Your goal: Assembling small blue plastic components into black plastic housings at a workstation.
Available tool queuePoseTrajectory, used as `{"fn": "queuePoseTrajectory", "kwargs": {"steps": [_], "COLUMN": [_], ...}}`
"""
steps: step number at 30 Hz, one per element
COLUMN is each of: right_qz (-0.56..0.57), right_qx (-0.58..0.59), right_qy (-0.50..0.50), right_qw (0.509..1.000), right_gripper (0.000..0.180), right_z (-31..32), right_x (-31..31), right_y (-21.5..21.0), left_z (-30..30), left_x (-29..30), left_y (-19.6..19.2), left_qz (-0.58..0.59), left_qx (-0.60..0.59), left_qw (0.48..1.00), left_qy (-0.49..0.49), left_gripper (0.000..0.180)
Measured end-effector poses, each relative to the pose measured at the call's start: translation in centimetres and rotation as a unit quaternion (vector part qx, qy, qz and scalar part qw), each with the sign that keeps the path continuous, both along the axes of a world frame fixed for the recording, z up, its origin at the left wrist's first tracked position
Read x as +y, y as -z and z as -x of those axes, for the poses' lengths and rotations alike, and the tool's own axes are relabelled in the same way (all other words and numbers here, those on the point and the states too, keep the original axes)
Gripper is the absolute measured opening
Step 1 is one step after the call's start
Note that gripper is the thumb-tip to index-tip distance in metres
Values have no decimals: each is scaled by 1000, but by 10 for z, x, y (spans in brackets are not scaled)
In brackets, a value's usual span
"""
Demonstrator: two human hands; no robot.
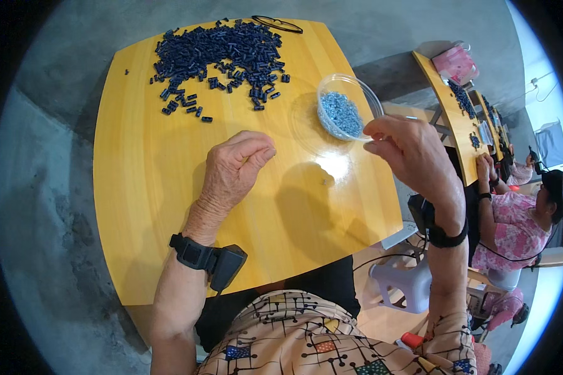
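Note:
Over the middle of the yellow table, my left hand [234, 165] is closed in a pinch, thumb against fingers. Whatever it may hold is hidden or too small to make out. My right hand [413, 150] is raised at the right, its thumb and forefinger curled together beside the rim of a clear round bowl [367, 94]. I cannot make out anything between those fingertips. Small shiny light-blue pieces [341, 114] fill the lower part of the bowl. A large heap of small dark-blue plastic pieces [219, 53] spreads across the far side of the table, with several strays nearer to me.
A pair of dark-framed glasses [277, 24] lies at the far edge of the yellow table [150, 206]. A grey wall stands at the left. To the right are a white stool [406, 284], other work tables and a person in a pink patterned top [513, 228].

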State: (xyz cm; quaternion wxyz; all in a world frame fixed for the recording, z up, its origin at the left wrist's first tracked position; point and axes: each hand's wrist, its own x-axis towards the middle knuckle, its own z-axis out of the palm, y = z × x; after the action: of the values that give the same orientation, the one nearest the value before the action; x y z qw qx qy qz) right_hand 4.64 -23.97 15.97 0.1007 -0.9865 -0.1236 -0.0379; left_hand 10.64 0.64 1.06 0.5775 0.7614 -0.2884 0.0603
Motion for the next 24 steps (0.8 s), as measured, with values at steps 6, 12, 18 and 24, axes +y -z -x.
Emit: {"fn": "queuePoseTrajectory", "kwargs": {"steps": [6,12,18,24], "right_qz": [-28,5,56,141], "right_qx": [-40,-20,-18,-26], "right_qy": [-8,34,22,7], "right_qw": [999,999,998,990], "right_gripper": [13,15,14,11], "right_z": [-18,-36,-61,-86], "right_x": [-14,-21,-24,-17], "right_y": [8,13,39,60], "left_z": [1,-4,0,0], "left_x": [0,0,-1,-2], "left_y": [-2,0,-6,-5], "left_qz": [-33,-38,-3,27], "left_qx": [-30,-127,-44,-3], "left_qw": [998,988,998,999], "left_qy": [-46,-81,-42,-45], "left_gripper": [13,10,8,6]}}
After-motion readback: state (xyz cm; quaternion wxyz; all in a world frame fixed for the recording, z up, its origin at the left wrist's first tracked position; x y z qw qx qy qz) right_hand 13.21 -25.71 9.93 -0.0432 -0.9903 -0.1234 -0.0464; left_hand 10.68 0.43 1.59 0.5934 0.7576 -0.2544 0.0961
